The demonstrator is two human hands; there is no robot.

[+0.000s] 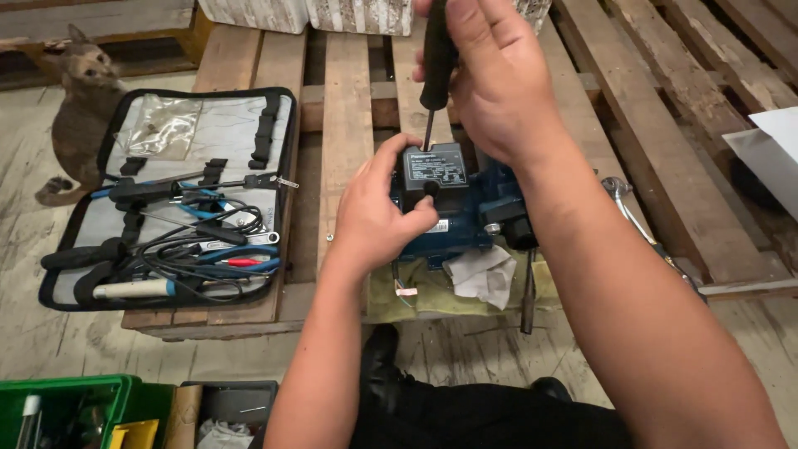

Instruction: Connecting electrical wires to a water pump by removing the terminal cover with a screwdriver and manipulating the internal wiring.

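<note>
The right hand (499, 79) gripped a black-handled screwdriver (435, 66) upright, tip at the dark grey plastic cover (434, 170) of the blue pump (478, 220), left hand (378, 212) clasping that cover from 8 o'clock.

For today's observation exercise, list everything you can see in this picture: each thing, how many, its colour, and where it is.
Blue electric pump with grey terminal box: one, on wooden pallet, centre.
Black-handled screwdriver: one, upright over the box.
Open grey zip tool case: one, left on pallet, holding pliers, wires, soldering iron.
Cat: one, brown, top left.
Green plastic crate: one, bottom left.
Metal wrench: one, right.
White crumpled cloth: one, under pump.
Left hand: steadies the box.
Right hand: grips screwdriver.
</note>
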